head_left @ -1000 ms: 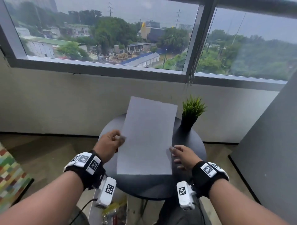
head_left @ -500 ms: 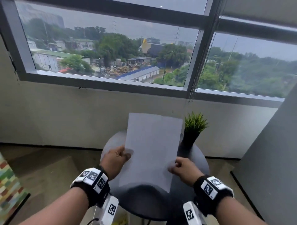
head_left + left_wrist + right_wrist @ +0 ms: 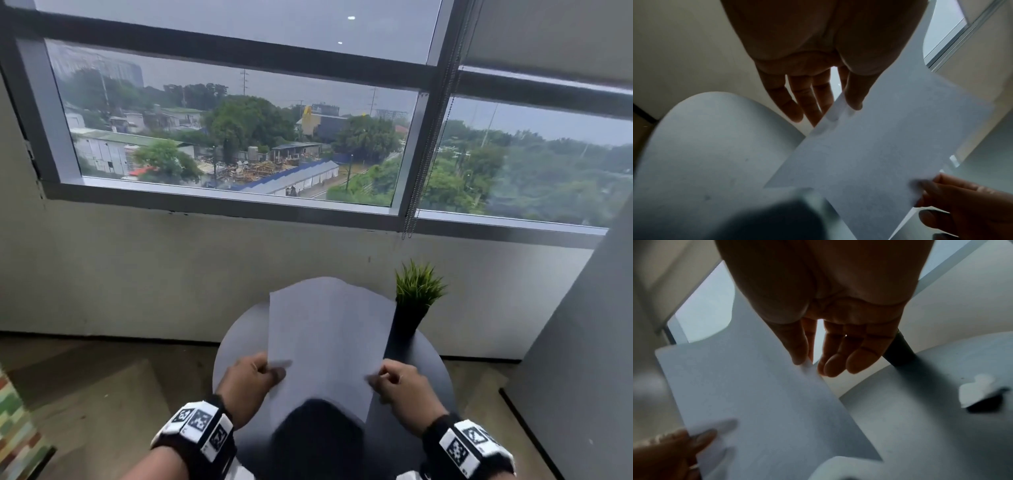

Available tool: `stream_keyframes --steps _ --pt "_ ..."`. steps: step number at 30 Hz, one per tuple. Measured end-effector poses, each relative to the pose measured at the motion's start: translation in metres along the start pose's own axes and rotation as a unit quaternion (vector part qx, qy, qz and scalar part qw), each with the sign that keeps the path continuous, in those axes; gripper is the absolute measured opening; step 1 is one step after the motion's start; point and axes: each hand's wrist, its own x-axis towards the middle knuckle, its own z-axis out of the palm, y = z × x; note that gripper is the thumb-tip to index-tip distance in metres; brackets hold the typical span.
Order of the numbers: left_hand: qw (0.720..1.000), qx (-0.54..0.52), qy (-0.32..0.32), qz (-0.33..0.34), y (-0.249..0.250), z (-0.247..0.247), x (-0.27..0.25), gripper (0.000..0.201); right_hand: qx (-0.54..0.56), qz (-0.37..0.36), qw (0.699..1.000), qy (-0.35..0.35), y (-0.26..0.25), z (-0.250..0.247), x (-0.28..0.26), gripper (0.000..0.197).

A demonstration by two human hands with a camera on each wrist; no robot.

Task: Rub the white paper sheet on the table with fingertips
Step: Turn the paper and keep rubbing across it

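The white paper sheet (image 3: 329, 339) is lifted off the round dark table (image 3: 236, 342) and held tilted up toward the window. My left hand (image 3: 255, 375) pinches its left edge between thumb and fingers, and my right hand (image 3: 394, 378) pinches its right edge. In the left wrist view the thumb lies on the sheet (image 3: 879, 146) with the fingers (image 3: 795, 100) behind it. The right wrist view shows the thumb and forefinger nipping the sheet's (image 3: 756, 394) edge. The sheet's top edge bows slightly.
A small green plant in a tall black pot (image 3: 412, 308) stands at the table's back right, close to the sheet's right edge. A grey partition (image 3: 582, 342) rises on the right. The wall and window (image 3: 239, 144) are just behind the table.
Both hands have taken hold of the sheet's side edges and raised it from lying flat on the table. The head view has tilted up toward the window.
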Motion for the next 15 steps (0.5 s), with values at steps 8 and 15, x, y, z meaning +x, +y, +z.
stream_keyframes --steps 8,15 --pt "0.999 0.035 0.013 -0.009 0.001 -0.001 -0.004 0.024 0.031 0.044 0.999 -0.006 -0.004 -0.006 0.009 0.025" --pt "0.989 0.101 0.011 -0.112 -0.023 0.025 -0.024 0.091 0.061 0.13 0.988 -0.056 0.036 0.005 0.021 0.026"
